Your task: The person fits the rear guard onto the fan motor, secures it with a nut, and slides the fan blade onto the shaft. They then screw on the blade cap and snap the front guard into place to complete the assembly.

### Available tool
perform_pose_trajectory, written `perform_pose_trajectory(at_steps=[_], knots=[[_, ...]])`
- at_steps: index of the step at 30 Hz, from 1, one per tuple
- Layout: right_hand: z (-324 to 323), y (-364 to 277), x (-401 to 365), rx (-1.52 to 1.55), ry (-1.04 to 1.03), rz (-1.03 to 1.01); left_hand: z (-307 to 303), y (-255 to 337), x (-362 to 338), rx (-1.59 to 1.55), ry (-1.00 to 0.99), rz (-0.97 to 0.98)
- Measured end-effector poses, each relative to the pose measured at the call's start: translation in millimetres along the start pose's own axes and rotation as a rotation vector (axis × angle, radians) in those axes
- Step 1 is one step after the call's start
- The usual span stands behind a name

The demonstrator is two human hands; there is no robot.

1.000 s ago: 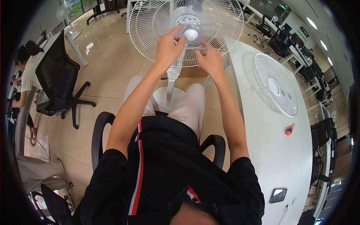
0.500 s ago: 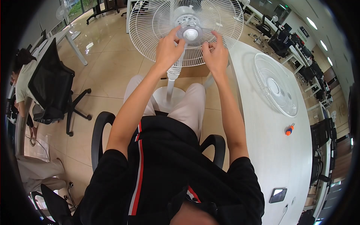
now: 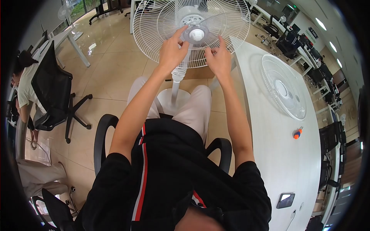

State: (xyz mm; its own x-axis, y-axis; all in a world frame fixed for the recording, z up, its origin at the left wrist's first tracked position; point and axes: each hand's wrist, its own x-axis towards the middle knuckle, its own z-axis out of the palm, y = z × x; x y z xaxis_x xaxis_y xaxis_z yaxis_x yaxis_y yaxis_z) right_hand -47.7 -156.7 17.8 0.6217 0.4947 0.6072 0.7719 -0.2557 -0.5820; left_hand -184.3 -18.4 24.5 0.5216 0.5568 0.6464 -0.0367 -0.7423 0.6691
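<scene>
A white pedestal fan stands in front of me, its wire rear grille (image 3: 152, 42) facing me. At its middle sits a greyish round hub (image 3: 189, 35) with a white centre knob (image 3: 197, 35). My left hand (image 3: 172, 52) is at the hub's left edge, index finger and thumb apart, the other fingers curled; firm contact cannot be made out. To the lower right of the hub, my right hand (image 3: 219, 59) is in front of the grille with its index finger extended and thumb apart, holding nothing visible. A thin, clear edge slants up and right from the hub.
On the white table (image 3: 269, 154) to my right lie a front fan grille (image 3: 266, 79), an orange-and-blue small object (image 3: 297, 134) and a phone (image 3: 285, 200). The fan pole (image 3: 175, 90) rises between my knees. An office chair (image 3: 52, 84) and a seated person (image 3: 29, 86) are at left.
My right hand has shifted slightly left and down, its index finger straighter. The thin edge at the hub now slants upward. My left hand stays nearly still. The chair at left has turned.
</scene>
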Motion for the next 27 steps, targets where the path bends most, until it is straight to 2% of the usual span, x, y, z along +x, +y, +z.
perform_pose_trajectory(at_steps=[2,11,17,23,27], knots=[[0,0,0,-0.02,0.028,-0.067,-3,7,-3,0.011,-0.023,-0.014],[-10,-10,0,0.016,0.081,-0.075,4,3,-2,-0.034,0.01,0.057],[-18,-18,14,-0.12,0.076,-0.127,1,0,-4,-0.122,0.031,0.038],[6,11,0,-0.156,-0.044,0.037,1,-3,-2,-0.103,0.058,0.037],[15,9,-19,-0.1,-0.241,0.135,4,-1,-6,-0.109,0.07,0.053]])
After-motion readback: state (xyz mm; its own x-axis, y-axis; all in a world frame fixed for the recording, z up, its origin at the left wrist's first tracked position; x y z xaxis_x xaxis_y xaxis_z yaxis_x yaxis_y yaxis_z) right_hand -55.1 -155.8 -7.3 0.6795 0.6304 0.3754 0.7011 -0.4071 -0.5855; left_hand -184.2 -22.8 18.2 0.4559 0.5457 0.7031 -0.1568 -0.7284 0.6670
